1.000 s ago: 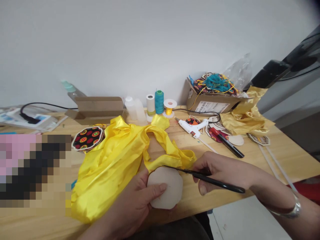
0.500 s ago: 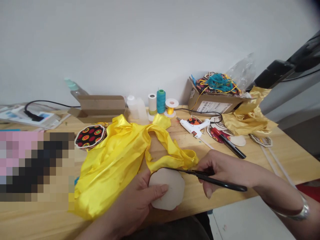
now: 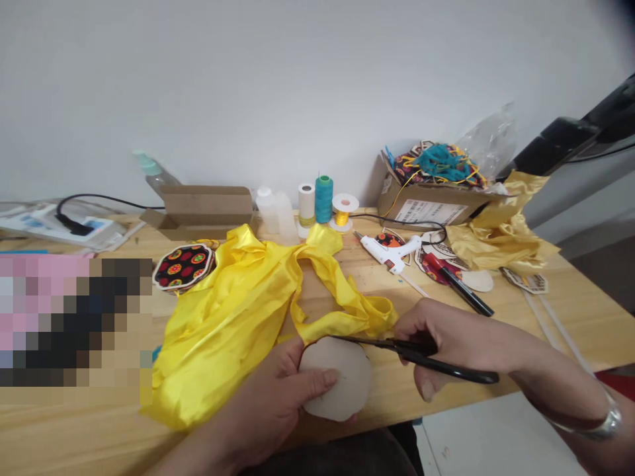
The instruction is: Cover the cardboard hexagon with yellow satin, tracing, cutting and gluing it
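My left hand [image 3: 292,383] grips a pale, flat, rounded piece [image 3: 342,390] with a scalloped outline, thumb on top and the other fingers mostly hidden beneath. In my right hand [image 3: 436,344] is a pair of black-handled scissors [image 3: 459,368]. Their blades point left along the far edge of the pale piece, where it meets the yellow satin cloth [image 3: 223,311]. The cloth lies crumpled across the table, and a loose strip of it loops back near my right fingers. Whether the blades are cutting cloth I cannot make out.
Behind the cloth stand a teal thread spool [image 3: 324,199], white bottles [image 3: 275,213] and an open cardboard box [image 3: 206,208]. A white glue gun [image 3: 389,250] and a marker [image 3: 464,287] lie to the right. Patterned pieces [image 3: 184,266] are stacked at left. A filled carton [image 3: 426,205] sits at the back.
The whole view has shifted slightly, so everything appears a little further right. The scissor handles look slightly more closed; both hands keep their holds.
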A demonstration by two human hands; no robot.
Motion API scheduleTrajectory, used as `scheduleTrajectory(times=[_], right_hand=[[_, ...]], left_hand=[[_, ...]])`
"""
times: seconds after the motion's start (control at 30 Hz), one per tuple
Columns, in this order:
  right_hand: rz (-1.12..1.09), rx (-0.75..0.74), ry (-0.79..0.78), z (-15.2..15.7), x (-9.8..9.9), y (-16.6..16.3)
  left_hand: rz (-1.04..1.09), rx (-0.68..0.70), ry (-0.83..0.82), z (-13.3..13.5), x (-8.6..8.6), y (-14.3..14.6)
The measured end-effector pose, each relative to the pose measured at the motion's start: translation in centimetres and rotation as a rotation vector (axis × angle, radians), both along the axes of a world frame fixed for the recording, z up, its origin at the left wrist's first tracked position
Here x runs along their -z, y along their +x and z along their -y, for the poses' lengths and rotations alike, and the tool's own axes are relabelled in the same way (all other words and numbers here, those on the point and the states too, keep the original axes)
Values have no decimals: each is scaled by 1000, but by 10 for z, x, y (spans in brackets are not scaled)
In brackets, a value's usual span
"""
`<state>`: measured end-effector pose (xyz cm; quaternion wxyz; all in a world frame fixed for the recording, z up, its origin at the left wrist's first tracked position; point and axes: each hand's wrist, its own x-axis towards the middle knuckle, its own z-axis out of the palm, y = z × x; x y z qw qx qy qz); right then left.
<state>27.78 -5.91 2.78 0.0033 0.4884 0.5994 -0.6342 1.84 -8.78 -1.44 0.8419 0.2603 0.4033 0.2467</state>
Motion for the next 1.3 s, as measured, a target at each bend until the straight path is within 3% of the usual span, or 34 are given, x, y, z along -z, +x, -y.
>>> scheduleTrajectory(times=[0.6, 1.0, 1.3], right_hand=[[-26, 7, -61, 0, -10, -13], [142, -143, 3, -11, -19, -6], [244, -242, 41, -17, -32, -12]], left_hand=[[9, 44, 18, 1, 7, -3], [-41, 177, -40, 1, 3, -6], [-119, 269, 47, 0, 0, -8]])
